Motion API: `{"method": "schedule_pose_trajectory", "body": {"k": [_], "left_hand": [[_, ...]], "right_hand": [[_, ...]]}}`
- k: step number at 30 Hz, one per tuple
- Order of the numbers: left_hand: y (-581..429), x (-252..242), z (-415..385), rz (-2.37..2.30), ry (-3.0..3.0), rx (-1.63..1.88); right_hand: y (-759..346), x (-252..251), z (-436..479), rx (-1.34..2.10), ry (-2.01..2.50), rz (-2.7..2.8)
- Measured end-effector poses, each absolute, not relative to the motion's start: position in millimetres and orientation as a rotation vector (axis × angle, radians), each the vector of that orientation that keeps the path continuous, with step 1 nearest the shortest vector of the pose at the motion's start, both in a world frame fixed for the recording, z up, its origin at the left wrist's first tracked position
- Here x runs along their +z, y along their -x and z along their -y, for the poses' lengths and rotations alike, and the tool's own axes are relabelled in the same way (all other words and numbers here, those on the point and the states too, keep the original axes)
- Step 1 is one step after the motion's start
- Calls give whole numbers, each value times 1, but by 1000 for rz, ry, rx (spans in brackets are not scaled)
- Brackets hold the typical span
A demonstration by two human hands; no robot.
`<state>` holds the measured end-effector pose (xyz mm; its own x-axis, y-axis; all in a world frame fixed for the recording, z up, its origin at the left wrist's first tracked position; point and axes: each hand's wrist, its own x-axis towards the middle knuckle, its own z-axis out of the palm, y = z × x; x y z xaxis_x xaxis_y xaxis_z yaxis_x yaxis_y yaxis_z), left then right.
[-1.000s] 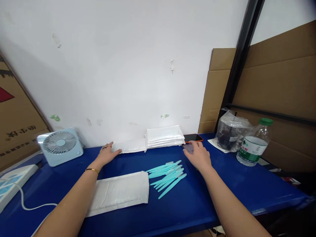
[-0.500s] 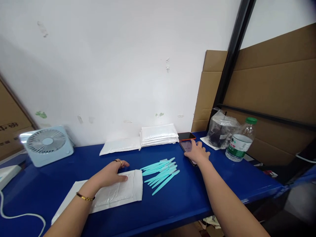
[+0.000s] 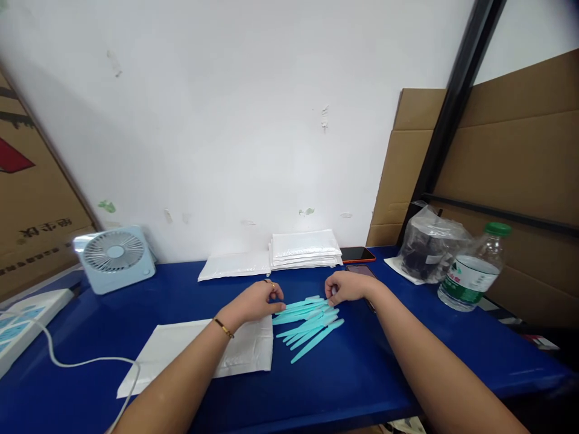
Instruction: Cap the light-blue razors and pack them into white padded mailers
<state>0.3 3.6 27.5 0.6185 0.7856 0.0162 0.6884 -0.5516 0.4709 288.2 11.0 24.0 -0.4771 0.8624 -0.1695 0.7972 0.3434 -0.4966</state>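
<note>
A loose pile of turquoise eyebrow razors [image 3: 307,325] lies on the blue table, their slim handles pointing left. My left hand [image 3: 260,301] hovers at the handle ends, thumb and curled fingers a little apart, with nothing visible between them. At the other end of the pile, the fingertips of my right hand [image 3: 346,286] are pinched on the tip of one upper razor. Under my left forearm rests a white padded mailer [image 3: 246,349], lying flat with its right edge beside the razors.
Against the wall are a stack of white mailers [image 3: 305,247] and a single mailer [image 3: 235,265]. Two phones, one orange-edged [image 3: 357,254], lie right of them. A bagged cup [image 3: 423,250] and water bottle [image 3: 473,271] stand right; a fan [image 3: 117,256] and power strip [image 3: 31,319] left.
My right hand has left the dark phone and come left to the razors. My left hand has lifted off the mailer and moved right to the razors' handle ends. The view has shifted left.
</note>
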Motion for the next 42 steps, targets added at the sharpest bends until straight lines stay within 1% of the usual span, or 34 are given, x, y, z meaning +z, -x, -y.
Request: {"method": "schedule_pose_trajectory", "body": {"k": [5,9,11,15,21,26,33,37,42], "left_hand": [[-21,22,-4,-1086,-2484,290],[-23,24,-5,-1292,-2485,430],[-22,26,-8,-1339,-2509,459],[-14,23,-16,-1284,-2574,410],[-1,9,-28,-1443,-2459,386],[-5,7,-23,-1437,-2433,497],[-15,6,-14,-1198,-2463,357],[-11,7,-20,-1270,-2456,391],[-1,8,-27,-1402,-2421,406]], "right_hand": [[-299,16,-15,995,1373,2394],[-292,15,-12,1038,1272,2265],[-284,15,-11,1022,1251,2201],[-277,10,-18,969,1230,2179],[-292,-4,-32,800,1388,2117],[-288,2,-21,671,1311,2208],[-275,4,-16,759,1251,2296],[-278,2,-20,745,1251,2220],[-283,4,-22,631,1313,2115]]}}
